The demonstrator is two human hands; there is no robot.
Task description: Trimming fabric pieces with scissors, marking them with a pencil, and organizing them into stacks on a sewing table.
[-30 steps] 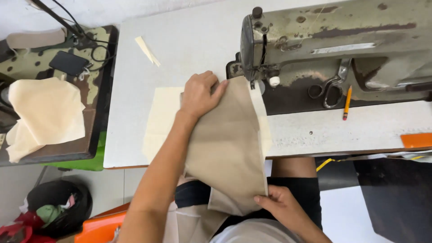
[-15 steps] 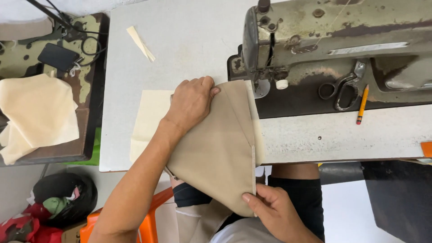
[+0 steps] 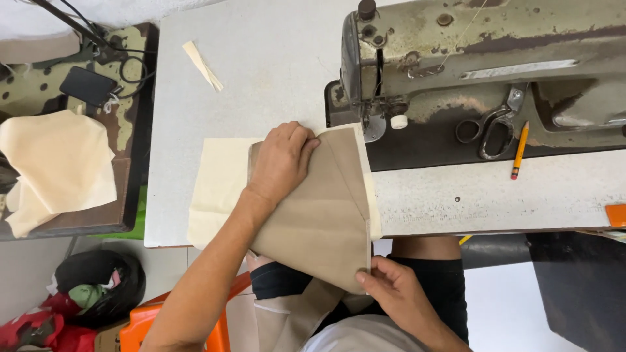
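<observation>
With the left hand (image 3: 282,161) flat on the tan fabric panel (image 3: 323,221) by the presser foot (image 3: 373,130) and the right hand (image 3: 394,293) pinching its near edge off the bench (image 3: 261,78), the layers risked shifting.

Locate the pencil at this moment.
In the head view, the orange pencil lies at right on the sewing machine bed, just right of the scissors, far from both hands.

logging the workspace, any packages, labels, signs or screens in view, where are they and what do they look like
Phone: dark flat rectangle, screen blank, on the worn side table at far left, cables beside it.
Nameplate strip: long pale metal strip on the grey-green sewing machine's body, too worn to make out.
No packages or signs show.
</observation>
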